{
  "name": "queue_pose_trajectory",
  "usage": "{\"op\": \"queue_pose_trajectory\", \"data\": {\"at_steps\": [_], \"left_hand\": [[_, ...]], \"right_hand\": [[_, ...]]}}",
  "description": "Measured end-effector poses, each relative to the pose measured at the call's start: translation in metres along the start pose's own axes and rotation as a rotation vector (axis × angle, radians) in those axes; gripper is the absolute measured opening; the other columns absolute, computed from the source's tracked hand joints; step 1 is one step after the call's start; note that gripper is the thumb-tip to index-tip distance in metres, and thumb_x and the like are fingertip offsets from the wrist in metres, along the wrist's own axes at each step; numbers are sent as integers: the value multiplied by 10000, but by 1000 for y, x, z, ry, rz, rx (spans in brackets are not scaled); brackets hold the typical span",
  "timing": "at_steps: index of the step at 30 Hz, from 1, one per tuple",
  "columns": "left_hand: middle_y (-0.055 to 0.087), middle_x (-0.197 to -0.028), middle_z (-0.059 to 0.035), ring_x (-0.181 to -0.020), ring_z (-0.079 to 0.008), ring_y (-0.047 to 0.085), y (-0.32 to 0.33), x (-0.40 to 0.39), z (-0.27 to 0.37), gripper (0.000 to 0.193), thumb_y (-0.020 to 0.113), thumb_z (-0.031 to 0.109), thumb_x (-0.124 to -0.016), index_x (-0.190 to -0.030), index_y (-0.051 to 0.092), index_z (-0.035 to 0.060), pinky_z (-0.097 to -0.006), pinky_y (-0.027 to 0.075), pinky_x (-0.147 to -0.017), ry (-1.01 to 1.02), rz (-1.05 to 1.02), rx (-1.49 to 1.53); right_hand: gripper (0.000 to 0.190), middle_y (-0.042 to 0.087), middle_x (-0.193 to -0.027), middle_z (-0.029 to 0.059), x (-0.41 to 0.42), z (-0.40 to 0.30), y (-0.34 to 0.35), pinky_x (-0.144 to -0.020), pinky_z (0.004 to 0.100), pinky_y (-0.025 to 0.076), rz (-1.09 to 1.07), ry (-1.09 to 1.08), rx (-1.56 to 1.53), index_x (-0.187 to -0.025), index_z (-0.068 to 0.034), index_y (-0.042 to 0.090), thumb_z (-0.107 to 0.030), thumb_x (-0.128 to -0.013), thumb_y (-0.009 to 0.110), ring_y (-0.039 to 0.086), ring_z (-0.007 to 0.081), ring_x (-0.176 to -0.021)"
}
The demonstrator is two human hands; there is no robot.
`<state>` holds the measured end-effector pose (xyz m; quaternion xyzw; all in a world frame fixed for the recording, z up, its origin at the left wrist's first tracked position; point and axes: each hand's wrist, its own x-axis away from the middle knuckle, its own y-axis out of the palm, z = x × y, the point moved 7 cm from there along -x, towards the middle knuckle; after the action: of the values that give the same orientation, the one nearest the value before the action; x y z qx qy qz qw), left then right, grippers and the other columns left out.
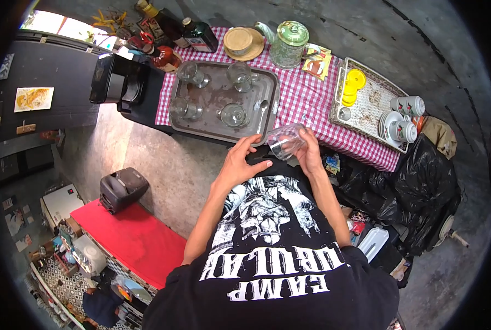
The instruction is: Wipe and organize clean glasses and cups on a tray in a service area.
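Observation:
My right hand (310,152) grips a clear glass (285,141), tilted on its side, just off the table's near edge. To its left my left hand (240,160) is held with thumb and fingers apart, nothing in it. A brown tray (212,99) lies beyond my hands. Several clear glass mugs stand or lie on it, one of them a glass mug (233,115) near the tray's front. A metal spoon (262,116) rests along the tray's right side.
Behind the tray are bottles (200,36), a wooden-lidded container (238,40) and a green enamel teapot (288,43). On the right a rectangular tray (365,103) holds yellow lids, cups and saucers. A coffee maker (117,80) stands left; black plastic bags (422,181) lie at the right.

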<state>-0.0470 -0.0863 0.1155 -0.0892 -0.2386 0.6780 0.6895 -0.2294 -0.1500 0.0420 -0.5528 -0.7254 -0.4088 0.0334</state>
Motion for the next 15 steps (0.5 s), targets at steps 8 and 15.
{"op": "queue_pose_trajectory", "data": {"at_steps": [8,15], "left_hand": [[617,-1067,-82,-863,-204,607,-23,-2,-7,610,819,242,-696,-1221,569,57,-325,503,-781,72,14,42],[650,-1069,-83,-889,-170,630,-51,1,-22,507,788,194,-736,-1174,602,18,-292,487,-802,37,12,54]], "right_hand": [[377,669,-974,206,9,13,6,-711,316,529,100,-26,-31,-1155,-75,461,-365,-920,520,667,215,-762],[389,668,-977,213,14,11,6,-755,355,531,173,-92,-57,-1141,-84,503,-401,-916,504,661,243,-790]]}}
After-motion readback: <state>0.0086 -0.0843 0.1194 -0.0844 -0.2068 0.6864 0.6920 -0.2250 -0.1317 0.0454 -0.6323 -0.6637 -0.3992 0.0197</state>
